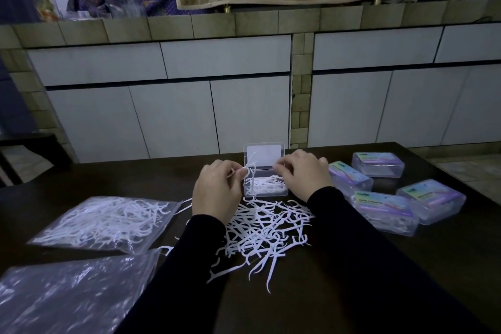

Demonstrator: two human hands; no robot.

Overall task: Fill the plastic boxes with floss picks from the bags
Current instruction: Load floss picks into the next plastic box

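An open clear plastic box (282, 192) stands at the table's middle, its lid up, with several white floss picks inside. My left hand (217, 192) pinches a few floss picks (250, 169) at the box's left edge. My right hand (303, 173) hovers with curled fingers over the box's right side; whether it holds anything is hidden. A loose pile of floss picks (265, 230) lies in front of the box, between my forearms. A sealed bag of floss picks (108, 222) lies to the left.
An empty, crumpled plastic bag (67, 295) lies at the near left. Several closed boxes with colourful labels (385, 209) sit to the right. The dark table (298, 306) ends ahead, before white cabinets.
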